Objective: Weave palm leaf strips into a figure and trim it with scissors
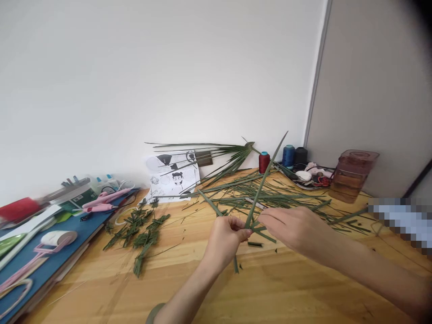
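Over the middle of the wooden table, my left hand [227, 238] pinches several crossing green palm leaf strips [262, 189] between thumb and fingers. One long strip rises up and to the right from the pinch; shorter ends stick out below and toward the right. Close beside it, my right hand [290, 227] has its fingers closed around the strips' right side, its fingertips partly hidden. On the table to the left lie woven leaf pieces [146, 238]. Loose cut leaf strips [280, 198] are scattered behind both hands.
A fan palm leaf [232, 155] leans at the wall over a printed drawing sheet [173, 180]. Red thread [264, 163] and blue thread [288, 156] stand behind. A pink-lidded container [353, 175] is at right. Pink glue gun [101, 202] and lint roller [59, 238] lie left.
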A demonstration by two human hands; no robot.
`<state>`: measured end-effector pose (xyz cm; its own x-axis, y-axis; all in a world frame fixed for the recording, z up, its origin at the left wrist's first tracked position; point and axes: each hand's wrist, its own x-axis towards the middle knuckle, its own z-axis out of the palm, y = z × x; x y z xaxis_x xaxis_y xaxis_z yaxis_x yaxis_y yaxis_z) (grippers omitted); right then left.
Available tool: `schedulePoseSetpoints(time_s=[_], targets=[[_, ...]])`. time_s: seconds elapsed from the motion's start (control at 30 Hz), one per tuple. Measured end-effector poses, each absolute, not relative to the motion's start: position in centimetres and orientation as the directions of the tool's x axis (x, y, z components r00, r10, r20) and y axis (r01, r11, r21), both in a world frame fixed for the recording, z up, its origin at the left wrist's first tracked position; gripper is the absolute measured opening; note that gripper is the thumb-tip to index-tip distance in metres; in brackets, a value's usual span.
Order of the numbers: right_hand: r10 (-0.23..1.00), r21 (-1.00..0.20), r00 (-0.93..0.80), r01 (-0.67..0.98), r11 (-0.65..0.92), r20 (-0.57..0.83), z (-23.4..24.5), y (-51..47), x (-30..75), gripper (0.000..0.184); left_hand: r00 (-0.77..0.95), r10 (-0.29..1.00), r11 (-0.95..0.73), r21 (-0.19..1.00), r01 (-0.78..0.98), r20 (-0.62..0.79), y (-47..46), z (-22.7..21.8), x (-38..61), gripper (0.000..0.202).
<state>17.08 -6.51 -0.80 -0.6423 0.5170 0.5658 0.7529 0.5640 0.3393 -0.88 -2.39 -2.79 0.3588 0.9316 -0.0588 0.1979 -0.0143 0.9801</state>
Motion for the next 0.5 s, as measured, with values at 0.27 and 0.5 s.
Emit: schedulePoseSetpoints(time_s=[0.27,0.5], targets=[[0.5,-0.051,-0.416,0.729,0.683,0.76,-1.0,-4.7,17.3,0.016,0.543,0.826,0.15,0.988,0.044,-0.15,-2.3,-1.5,-1.7,0.012],[0.929,-0.763,0.04,0.584,0.278,0.369,-0.8,-4.9,16.3,0.015,0.551,0.83,0.138,0.99,-0.043,-0.091,-2.3,-1.4,-1.6,0.014]])
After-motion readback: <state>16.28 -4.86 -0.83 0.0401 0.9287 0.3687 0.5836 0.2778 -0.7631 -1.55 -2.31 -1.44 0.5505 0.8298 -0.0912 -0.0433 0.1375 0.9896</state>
